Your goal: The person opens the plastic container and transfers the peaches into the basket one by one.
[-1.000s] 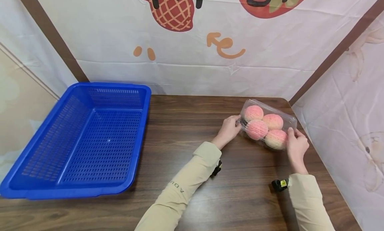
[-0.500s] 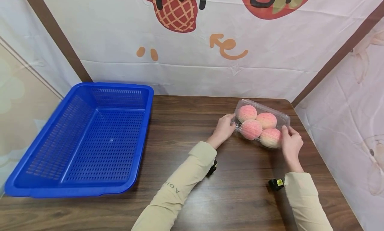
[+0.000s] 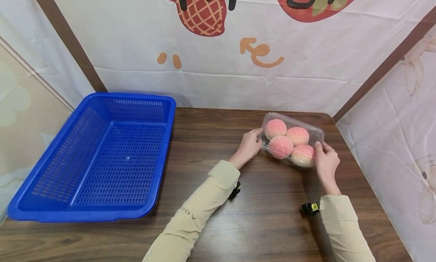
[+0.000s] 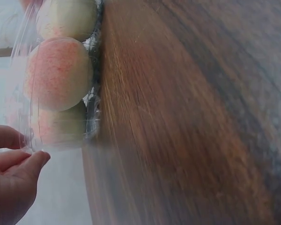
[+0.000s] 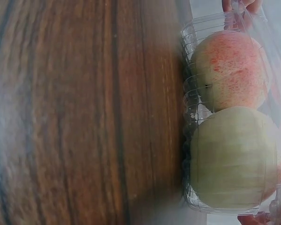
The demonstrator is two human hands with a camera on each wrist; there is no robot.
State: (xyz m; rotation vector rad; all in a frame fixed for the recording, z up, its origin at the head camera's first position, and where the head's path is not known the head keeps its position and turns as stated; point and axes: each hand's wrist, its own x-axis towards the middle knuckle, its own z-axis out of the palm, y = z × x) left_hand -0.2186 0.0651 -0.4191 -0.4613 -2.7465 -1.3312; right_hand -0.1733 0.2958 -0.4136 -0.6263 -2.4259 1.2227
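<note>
A clear plastic clamshell box [image 3: 315,133] with several pink and pale yellow peaches [image 3: 281,147] inside stands at the back right of the table. In the head view, my left hand [image 3: 248,148] pinches its left end, and my right hand [image 3: 327,162] grips its right end. The left wrist view shows the left thumb and fingers [image 4: 35,161] on the lid's edge at the end of the box. Peaches [image 5: 236,70] fill the right wrist view's right side, where only bits of fingers show. I cannot tell whether the box touches the tabletop.
A big blue perforated basket [image 3: 160,160] stands on the left of the brown wooden table [image 3: 211,141], with nothing seen in it. Behind the table hangs a printed cloth [image 3: 218,84], and another cloth [image 3: 391,114] lines the right side.
Both hands and the box of peaches have moved a little to the left along the table. The grip of each hand looks the same, and the head view has turned slightly.
</note>
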